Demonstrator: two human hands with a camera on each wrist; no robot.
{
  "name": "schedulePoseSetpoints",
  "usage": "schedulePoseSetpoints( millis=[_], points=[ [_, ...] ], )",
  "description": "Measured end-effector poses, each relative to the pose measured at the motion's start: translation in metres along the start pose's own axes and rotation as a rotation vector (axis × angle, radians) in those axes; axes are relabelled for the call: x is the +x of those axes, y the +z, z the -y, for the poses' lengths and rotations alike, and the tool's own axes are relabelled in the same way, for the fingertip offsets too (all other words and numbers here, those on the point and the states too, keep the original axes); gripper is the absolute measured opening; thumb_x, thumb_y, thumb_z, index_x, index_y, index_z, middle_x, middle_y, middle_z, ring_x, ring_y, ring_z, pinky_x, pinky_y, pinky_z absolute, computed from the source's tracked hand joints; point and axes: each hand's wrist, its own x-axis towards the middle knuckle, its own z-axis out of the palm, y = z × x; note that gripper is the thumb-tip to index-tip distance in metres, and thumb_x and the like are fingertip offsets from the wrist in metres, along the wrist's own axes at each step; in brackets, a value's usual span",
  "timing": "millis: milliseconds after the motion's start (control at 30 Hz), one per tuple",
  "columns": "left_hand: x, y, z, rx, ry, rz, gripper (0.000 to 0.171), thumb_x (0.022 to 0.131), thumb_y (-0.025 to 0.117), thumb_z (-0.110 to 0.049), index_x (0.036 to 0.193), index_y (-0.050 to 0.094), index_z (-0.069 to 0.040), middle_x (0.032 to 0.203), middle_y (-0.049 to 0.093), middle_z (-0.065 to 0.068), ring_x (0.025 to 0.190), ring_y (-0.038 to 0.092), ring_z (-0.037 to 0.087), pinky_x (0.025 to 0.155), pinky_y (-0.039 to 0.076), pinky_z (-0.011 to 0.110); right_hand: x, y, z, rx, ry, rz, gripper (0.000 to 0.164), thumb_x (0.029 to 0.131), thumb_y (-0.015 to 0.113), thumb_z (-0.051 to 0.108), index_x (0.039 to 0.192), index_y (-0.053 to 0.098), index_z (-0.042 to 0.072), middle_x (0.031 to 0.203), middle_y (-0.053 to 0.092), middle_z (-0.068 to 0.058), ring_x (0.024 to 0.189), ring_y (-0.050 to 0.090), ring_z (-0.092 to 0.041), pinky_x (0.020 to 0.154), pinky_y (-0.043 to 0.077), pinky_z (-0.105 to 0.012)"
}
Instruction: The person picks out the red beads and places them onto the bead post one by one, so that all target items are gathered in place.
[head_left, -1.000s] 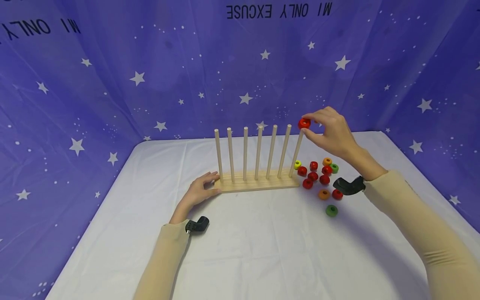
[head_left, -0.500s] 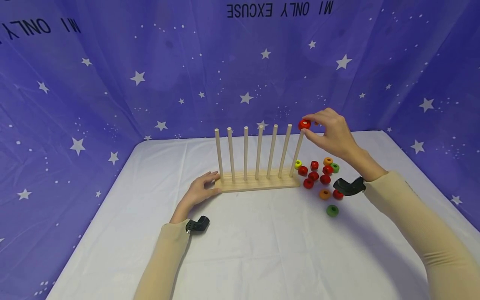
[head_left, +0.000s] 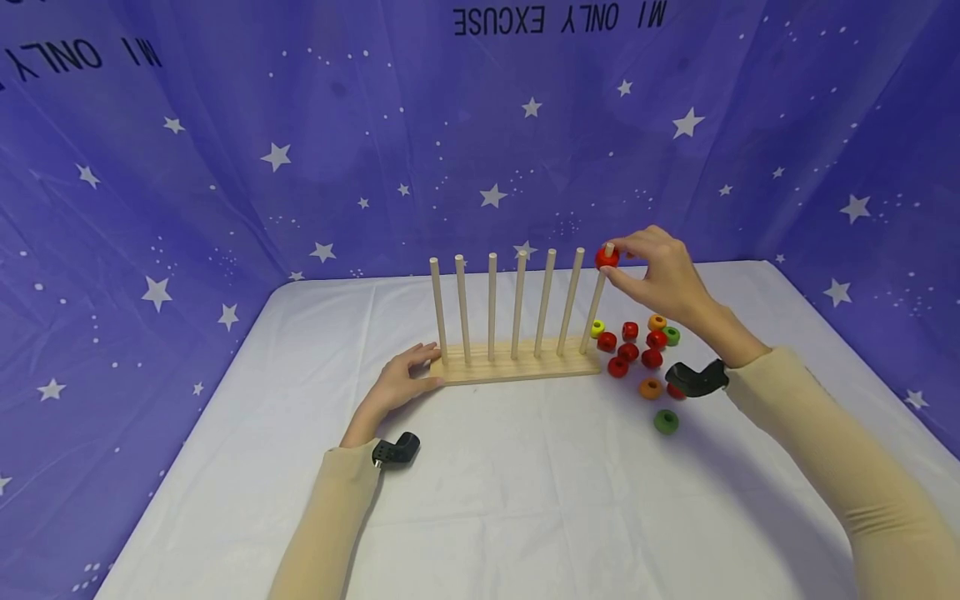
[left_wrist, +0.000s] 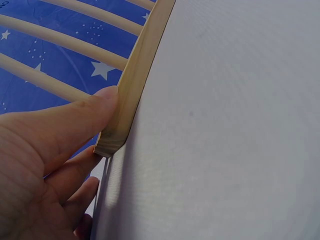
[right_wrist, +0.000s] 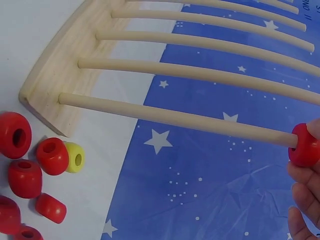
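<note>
A wooden peg rack with a row of upright dowels stands on the white cloth. At its left end my left hand grips the base, thumb along the front edge and fingers around the end. In the left wrist view the thumb presses the wood near the corner. My right hand pinches a red bead between thumb and fingers. That bead is threaded on the top of the rightmost dowel, whose tip pokes out through the hole. The other dowels carry no beads.
Right of the rack lie several loose red beads, a yellow bead, orange beads and green beads. Behind the table hangs a purple star-printed curtain. One red bead is partly hidden by the right wrist's camera.
The red bead has gone from above the rightmost dowel's tip to slightly down over it, and the tip now shows through. My right hand has lowered a little; the left stays put.
</note>
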Motion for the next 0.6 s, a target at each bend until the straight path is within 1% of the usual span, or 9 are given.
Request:
schedulePoseSetpoints(
  millis=[100,200,267,333,433,500,600],
  points=[
    [0.000,0.000,-0.001,0.004,-0.002,0.000,0.054,0.080,0.072,-0.016,0.129,0.054,-0.002,0.146,0.043,0.014,0.143,0.025,0.037,0.118,0.016,0.055,-0.001,0.002,-0.001,0.002,0.009,0.009,0.027,0.078,0.073,0.010,0.103,0.069,-0.001,0.095,0.070,-0.017,0.088,0.056,-0.026,0.073,0.047,-0.035],
    [0.000,0.000,-0.001,0.009,-0.003,0.000,0.053,0.081,0.071,-0.016,0.129,0.054,-0.002,0.146,0.042,0.014,0.143,0.025,0.037,0.118,0.016,0.055,-0.003,0.003,-0.001,0.005,0.026,0.021,0.027,0.079,0.072,0.010,0.103,0.068,-0.001,0.096,0.070,-0.018,0.089,0.056,-0.027,0.075,0.048,-0.041],
    [0.000,0.000,-0.001,0.010,-0.005,0.000,0.053,0.080,0.072,-0.016,0.129,0.055,-0.002,0.146,0.043,0.014,0.143,0.025,0.036,0.118,0.016,0.055,-0.004,0.004,-0.001,0.012,0.036,0.028,0.026,0.079,0.072,0.009,0.103,0.068,-0.001,0.095,0.069,-0.019,0.090,0.056,-0.029,0.085,0.048,-0.048],
    [0.000,0.000,-0.001,0.013,-0.004,0.000,0.053,0.080,0.072,-0.016,0.129,0.055,-0.002,0.146,0.043,0.014,0.143,0.025,0.036,0.118,0.017,0.055,-0.005,0.006,-0.001,0.019,0.042,0.036,0.025,0.079,0.071,0.009,0.102,0.068,-0.001,0.094,0.069,-0.019,0.090,0.056,-0.029,0.086,0.047,-0.050],
    [0.000,0.000,-0.001,0.011,-0.003,-0.002,0.053,0.080,0.072,-0.016,0.129,0.055,-0.002,0.146,0.043,0.014,0.143,0.026,0.036,0.118,0.017,0.054,-0.007,0.008,-0.001,0.017,0.040,0.042,0.024,0.079,0.072,0.010,0.101,0.068,0.000,0.092,0.069,-0.018,0.088,0.056,-0.028,0.084,0.047,-0.045],
    [0.000,0.000,-0.001,0.012,-0.001,-0.002,0.053,0.080,0.071,-0.016,0.129,0.055,-0.002,0.146,0.043,0.014,0.143,0.026,0.037,0.118,0.017,0.054,-0.009,0.010,-0.002,0.010,0.034,0.044,0.024,0.079,0.072,0.010,0.101,0.069,0.001,0.090,0.068,-0.017,0.086,0.055,-0.026,0.074,0.046,-0.039],
    [0.000,0.000,-0.001,0.011,-0.001,-0.002,0.053,0.080,0.071,-0.016,0.129,0.055,-0.002,0.146,0.043,0.014,0.143,0.026,0.037,0.118,0.016,0.055,-0.011,0.012,-0.004,0.002,0.027,0.047,0.023,0.079,0.072,0.011,0.099,0.069,0.001,0.088,0.068,-0.016,0.084,0.054,-0.025,0.070,0.045,-0.035]
  ],
)
